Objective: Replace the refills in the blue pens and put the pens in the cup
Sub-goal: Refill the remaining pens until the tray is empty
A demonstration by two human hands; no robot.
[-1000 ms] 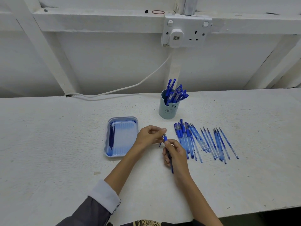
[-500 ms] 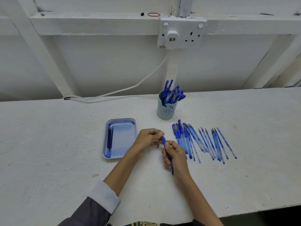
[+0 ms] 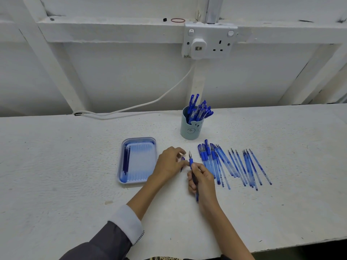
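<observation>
At frame centre my right hand (image 3: 201, 180) grips an uncapped pen (image 3: 191, 162), tip up. My left hand (image 3: 169, 163) pinches its cap (image 3: 182, 158) just beside it. The cup (image 3: 190, 131) above is well filled, but I judge that the pens (image 3: 205, 156) and refills (image 3: 247, 166) lying at right remain to be done.

A white-painted wall (image 3: 131, 76) with a double socket (image 3: 209, 42) backs the white table (image 3: 56, 166).

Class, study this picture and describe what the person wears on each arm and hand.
The left arm wears a dark grey sleeve ending in a broad white cuff with a thin dotted trim. The right forearm shows no sleeve. The left hand and right hand are ungloved; no ring or watch shows.
</observation>
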